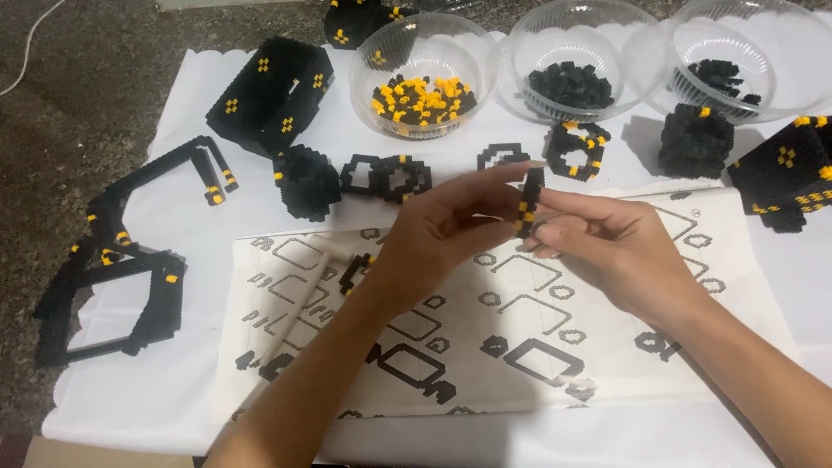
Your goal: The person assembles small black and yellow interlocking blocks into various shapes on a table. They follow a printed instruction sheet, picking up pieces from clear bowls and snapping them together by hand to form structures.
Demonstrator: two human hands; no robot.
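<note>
Head view: block strip (526, 208) held upright.

Three clear plastic bowls (425, 43), two hands (442, 230), one instruction sheet (520, 347).

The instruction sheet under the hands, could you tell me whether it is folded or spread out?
Spread out: the instruction sheet lies flat on the white cloth, diagrams facing up.

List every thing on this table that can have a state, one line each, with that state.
Left hand: pinching the small strip.
Right hand: pinching the same strip.
Small black-and-yellow strip: held upright above the sheet.
Instruction sheet: lying flat, open.
Left bowl: holds mixed yellow and black pieces.
Middle bowl: holds black pieces.
Right bowl: holds few black pieces.
Black frame: assembled, lying flat.
</note>
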